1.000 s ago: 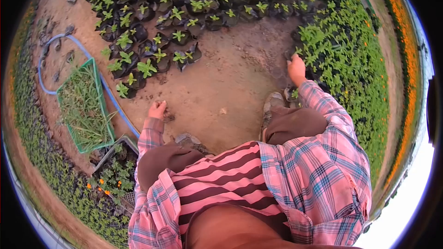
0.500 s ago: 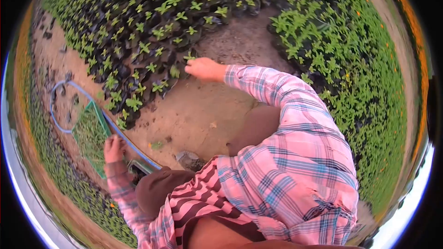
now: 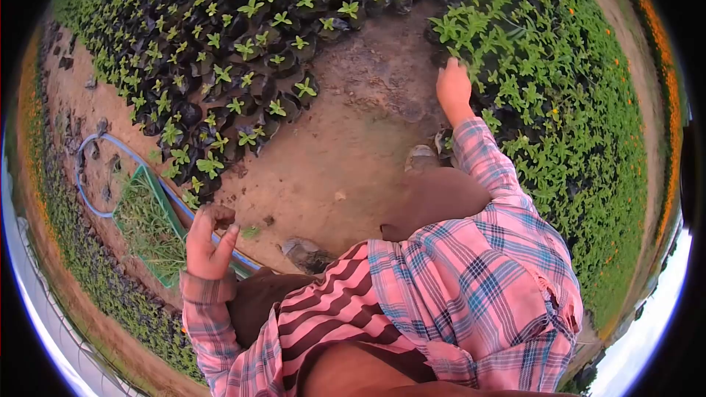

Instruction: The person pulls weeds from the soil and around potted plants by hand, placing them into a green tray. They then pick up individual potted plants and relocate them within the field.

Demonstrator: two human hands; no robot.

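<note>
My right hand is stretched out at the near edge of the right-hand block of leafy green plants. Its fingers are curled away from me, and whatever may lie in them is hidden. Low on the left, my left hand is raised beside a green crate full of cut greenery. Its thumb stands apart from the bent fingers, with nothing visible between them. Young seedlings in black bags fill the ground ahead and to the left.
Bare brown soil runs between the two plant blocks. A blue hose loops around the crate. My shoes stand on the soil below my bent knees. Orange flowers line the far right edge.
My right hand has swung from the bagged seedlings on the left across to the plants on the right. My left hand has come off the crate's edge and risen, thumb spread.
</note>
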